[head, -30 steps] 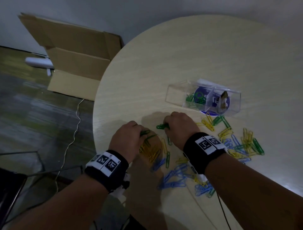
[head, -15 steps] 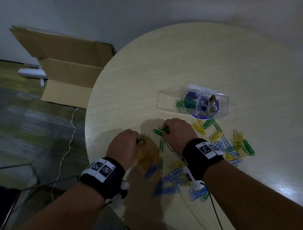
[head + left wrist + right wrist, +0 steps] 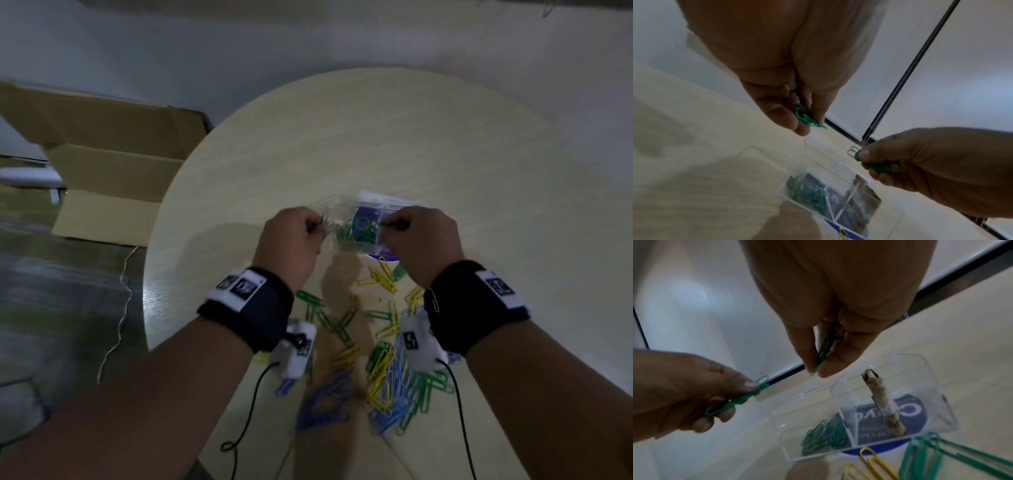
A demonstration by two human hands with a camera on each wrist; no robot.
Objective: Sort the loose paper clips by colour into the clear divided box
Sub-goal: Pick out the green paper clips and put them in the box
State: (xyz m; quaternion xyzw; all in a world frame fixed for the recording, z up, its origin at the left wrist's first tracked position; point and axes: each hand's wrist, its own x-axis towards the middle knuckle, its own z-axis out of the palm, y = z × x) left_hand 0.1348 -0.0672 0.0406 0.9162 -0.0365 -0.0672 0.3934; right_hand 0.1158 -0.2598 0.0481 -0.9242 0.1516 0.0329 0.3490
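The clear divided box stands mid-table, with green clips in its left compartment. My left hand hovers over the box's left end and pinches a small bunch of green paper clips. My right hand hovers over the box's middle, pinching green clips between thumb and fingers. Each wrist view also shows the other hand with its clips: the right hand, the left hand. Loose yellow, blue and green clips lie scattered on the table nearer me.
A rolled scrap of paper leans in the box's right compartment, and a blue round label lies under the box. The round pale table ends at its left edge above the floor, where a cardboard box and a white cable lie.
Both hands have lifted off the clip pile and moved away from me to above the box, each carrying green clips. The head view has tilted down.
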